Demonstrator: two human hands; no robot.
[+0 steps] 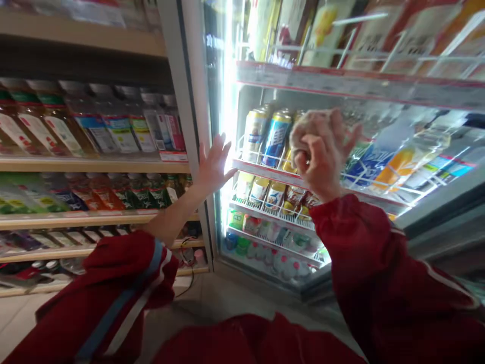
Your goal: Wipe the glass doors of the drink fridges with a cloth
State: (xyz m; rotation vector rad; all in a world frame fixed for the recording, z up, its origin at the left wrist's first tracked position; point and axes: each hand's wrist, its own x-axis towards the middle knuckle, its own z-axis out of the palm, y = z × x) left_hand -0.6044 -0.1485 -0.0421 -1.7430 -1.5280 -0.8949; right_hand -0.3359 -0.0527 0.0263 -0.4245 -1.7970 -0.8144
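On the upper wire shelf (261,169) of the lit cooler, 2 tall cans stand side by side: a blue-and-white can (277,137) and, just left of it, a gold-and-white can (254,132). Our right hand (322,149) is raised in front of that shelf, just right of the blue-and-white can. Its thumb and forefinger curl inward while the other fingers point up, and the blur keeps us from telling whether it grips anything. Our left hand (214,164) is spread flat with its fingers apart and holds nothing. It sits at the cooler's left frame (189,116), though we cannot tell whether it touches. Small bottles (265,192) fill the next wire shelf down. Further right, blurred bottles with blue and orange labels (394,167) crowd the same level as the cans. Left of the cooler, wooden shelves (94,164) carry rows of drink bottles (56,126). Red sleeves (379,263) cover both our arms.
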